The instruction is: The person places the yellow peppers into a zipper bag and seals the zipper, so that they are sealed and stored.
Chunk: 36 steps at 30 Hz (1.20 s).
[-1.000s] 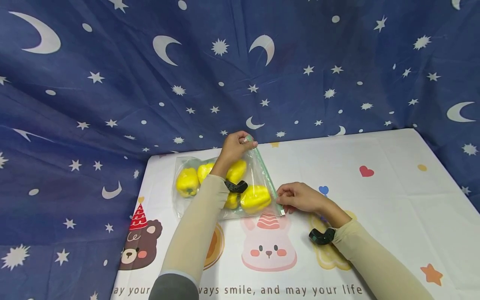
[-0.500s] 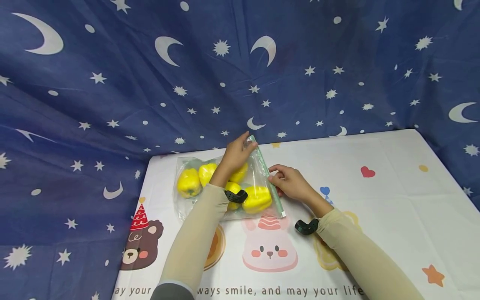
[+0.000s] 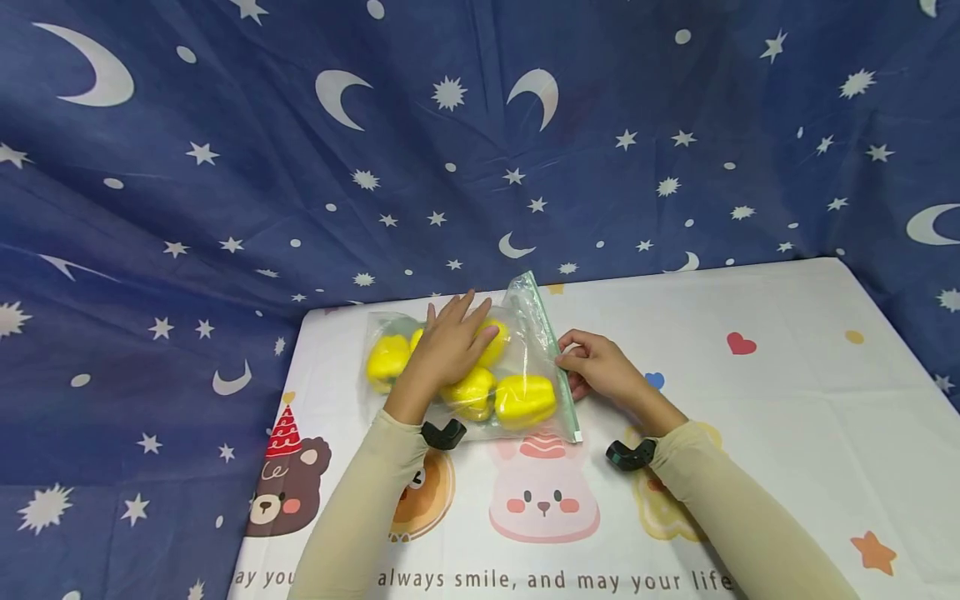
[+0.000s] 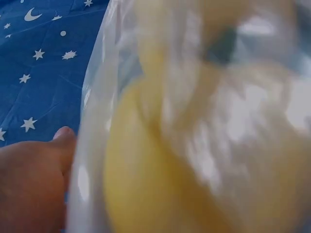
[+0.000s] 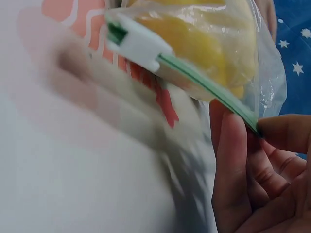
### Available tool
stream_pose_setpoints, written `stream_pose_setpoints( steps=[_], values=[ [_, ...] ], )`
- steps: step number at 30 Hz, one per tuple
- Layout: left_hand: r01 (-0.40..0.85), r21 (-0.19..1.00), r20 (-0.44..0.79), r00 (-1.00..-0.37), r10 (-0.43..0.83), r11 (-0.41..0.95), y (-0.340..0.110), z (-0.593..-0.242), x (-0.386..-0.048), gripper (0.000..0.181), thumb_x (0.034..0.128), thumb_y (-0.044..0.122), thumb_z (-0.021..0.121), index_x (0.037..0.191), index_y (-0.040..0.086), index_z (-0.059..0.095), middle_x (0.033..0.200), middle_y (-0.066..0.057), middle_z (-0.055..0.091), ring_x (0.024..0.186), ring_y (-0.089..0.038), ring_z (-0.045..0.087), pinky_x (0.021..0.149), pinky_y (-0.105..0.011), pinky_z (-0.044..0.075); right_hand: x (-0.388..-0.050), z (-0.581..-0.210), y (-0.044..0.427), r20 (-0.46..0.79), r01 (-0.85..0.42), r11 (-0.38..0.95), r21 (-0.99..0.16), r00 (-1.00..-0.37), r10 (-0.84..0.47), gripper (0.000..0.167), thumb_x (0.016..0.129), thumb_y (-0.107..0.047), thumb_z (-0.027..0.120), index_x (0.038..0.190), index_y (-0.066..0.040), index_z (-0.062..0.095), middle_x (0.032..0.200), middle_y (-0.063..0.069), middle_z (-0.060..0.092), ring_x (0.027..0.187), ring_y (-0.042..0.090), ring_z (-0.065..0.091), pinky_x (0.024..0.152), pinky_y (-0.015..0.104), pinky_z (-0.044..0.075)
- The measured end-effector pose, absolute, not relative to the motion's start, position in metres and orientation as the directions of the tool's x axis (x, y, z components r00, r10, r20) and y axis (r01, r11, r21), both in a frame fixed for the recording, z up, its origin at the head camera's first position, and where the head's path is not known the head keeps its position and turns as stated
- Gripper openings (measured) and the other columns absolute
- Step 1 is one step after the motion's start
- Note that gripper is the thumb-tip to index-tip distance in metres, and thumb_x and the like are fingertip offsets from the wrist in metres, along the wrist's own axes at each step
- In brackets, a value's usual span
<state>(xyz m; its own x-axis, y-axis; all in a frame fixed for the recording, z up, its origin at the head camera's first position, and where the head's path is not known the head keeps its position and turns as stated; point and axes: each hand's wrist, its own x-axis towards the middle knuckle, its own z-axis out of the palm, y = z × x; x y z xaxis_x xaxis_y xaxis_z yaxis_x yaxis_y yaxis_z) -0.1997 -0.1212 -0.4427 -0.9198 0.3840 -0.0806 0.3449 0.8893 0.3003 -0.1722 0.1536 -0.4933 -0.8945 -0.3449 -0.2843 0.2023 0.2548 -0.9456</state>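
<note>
A clear zip bag (image 3: 535, 350) with a green closure strip lies on the table with several yellow bell peppers (image 3: 525, 402) inside. My left hand (image 3: 450, 346) rests over the peppers on the bag's upper side, its fingers spread and fairly straight. At the bag's right edge, my right hand (image 3: 600, 365) pinches the green strip (image 5: 214, 90) between thumb and fingers, near its middle. A white slider (image 5: 138, 46) sits at the strip's near end. In the left wrist view, the bag and a pepper (image 4: 141, 170) are blurred and fill most of the picture.
The white tablecloth (image 3: 787, 417) is printed with a bear, a rabbit, hearts and lettering. Behind and to the left hangs a dark blue curtain (image 3: 420, 108) with moons and stars, close to the bag's far corner.
My left hand has let go of the strip's far end and shifted left and nearer, over the peppers. My right hand has moved away from the near corner, up along the strip.
</note>
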Motion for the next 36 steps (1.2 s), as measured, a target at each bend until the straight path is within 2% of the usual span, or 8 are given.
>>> stream_pose_setpoints(
  steps=[4, 7, 11, 16, 23, 31, 36],
  values=[
    [0.331, 0.229, -0.093, -0.929, 0.359, 0.915, -0.132, -0.443, -0.186, 0.06, 0.1074, 0.056, 0.034, 0.16, 0.027, 0.036, 0.171, -0.008, 0.019, 0.159, -0.036, 0.012, 0.118, -0.075, 0.002, -0.171, -0.499, 0.175, -0.309, 0.231, 0.251, -0.94, -0.888, -0.341, 0.024, 0.1, -0.016, 0.064, 0.117, -0.001, 0.054, 0.074, 0.009, 0.059, 0.057, 0.018, 0.06, 0.056, 0.039, 0.06],
    [0.317, 0.223, -0.11, -0.931, 0.347, 0.922, -0.139, -0.446, -0.177, 0.058, 0.1067, 0.057, 0.036, 0.16, 0.033, 0.035, 0.172, -0.007, 0.015, 0.159, -0.036, 0.003, 0.114, -0.08, -0.003, -0.168, -0.502, 0.196, -0.323, 0.256, 0.227, -0.94, -0.882, -0.343, 0.026, 0.1, -0.016, 0.064, 0.118, -0.001, 0.053, 0.074, 0.009, 0.059, 0.059, 0.016, 0.058, 0.056, 0.037, 0.06],
    [0.321, 0.241, -0.113, -0.928, 0.355, 0.916, -0.145, -0.45, -0.169, 0.057, 0.106, 0.057, 0.037, 0.16, 0.04, 0.031, 0.172, -0.008, 0.014, 0.159, -0.038, 0.0, 0.109, -0.084, -0.004, -0.162, -0.5, 0.219, -0.335, 0.262, 0.24, -0.935, -0.875, -0.349, 0.029, 0.101, -0.018, 0.064, 0.12, 0.0, 0.052, 0.075, 0.012, 0.057, 0.058, 0.017, 0.058, 0.057, 0.036, 0.06],
    [0.363, 0.265, -0.061, -0.918, 0.391, 0.894, -0.146, -0.455, -0.159, 0.059, 0.1056, 0.057, 0.039, 0.161, 0.037, 0.031, 0.171, -0.01, 0.017, 0.159, -0.04, 0.004, 0.107, -0.086, 0.002, -0.153, -0.496, 0.243, -0.331, 0.254, 0.251, -0.934, -0.88, -0.341, 0.031, 0.102, -0.02, 0.064, 0.119, 0.001, 0.052, 0.074, 0.009, 0.056, 0.058, 0.016, 0.057, 0.058, 0.034, 0.06],
    [0.406, 0.269, 0.007, -0.907, 0.42, 0.873, -0.142, -0.461, -0.15, 0.059, 0.105, 0.056, 0.043, 0.158, 0.03, 0.04, 0.17, -0.01, 0.022, 0.159, -0.036, 0.009, 0.107, -0.086, 0.01, -0.144, -0.495, 0.273, -0.336, 0.255, 0.26, -0.931, -0.878, -0.34, 0.032, 0.101, -0.02, 0.066, 0.118, 0.002, 0.051, 0.072, 0.008, 0.059, 0.058, 0.016, 0.059, 0.059, 0.037, 0.061],
    [0.435, 0.282, 0.018, -0.894, 0.448, 0.855, -0.135, -0.464, -0.142, 0.056, 0.1051, 0.053, 0.046, 0.156, 0.029, 0.044, 0.169, -0.007, 0.024, 0.16, -0.029, 0.009, 0.11, -0.084, 0.011, -0.138, -0.498, 0.298, -0.368, 0.275, 0.289, -0.917, -0.862, -0.349, 0.034, 0.1, -0.02, 0.067, 0.119, 0.004, 0.051, 0.073, 0.011, 0.063, 0.056, 0.017, 0.062, 0.06, 0.037, 0.061],
    [0.448, 0.294, 0.016, -0.886, 0.464, 0.845, -0.133, -0.464, -0.138, 0.056, 0.1052, 0.052, 0.047, 0.156, 0.028, 0.044, 0.17, -0.007, 0.024, 0.16, -0.029, 0.008, 0.11, -0.083, 0.01, -0.137, -0.496, 0.306, -0.369, 0.261, 0.313, -0.913, -0.856, -0.362, 0.035, 0.101, -0.021, 0.066, 0.122, 0.003, 0.052, 0.076, 0.009, 0.067, 0.059, 0.02, 0.065, 0.062, 0.038, 0.062]
  ],
)
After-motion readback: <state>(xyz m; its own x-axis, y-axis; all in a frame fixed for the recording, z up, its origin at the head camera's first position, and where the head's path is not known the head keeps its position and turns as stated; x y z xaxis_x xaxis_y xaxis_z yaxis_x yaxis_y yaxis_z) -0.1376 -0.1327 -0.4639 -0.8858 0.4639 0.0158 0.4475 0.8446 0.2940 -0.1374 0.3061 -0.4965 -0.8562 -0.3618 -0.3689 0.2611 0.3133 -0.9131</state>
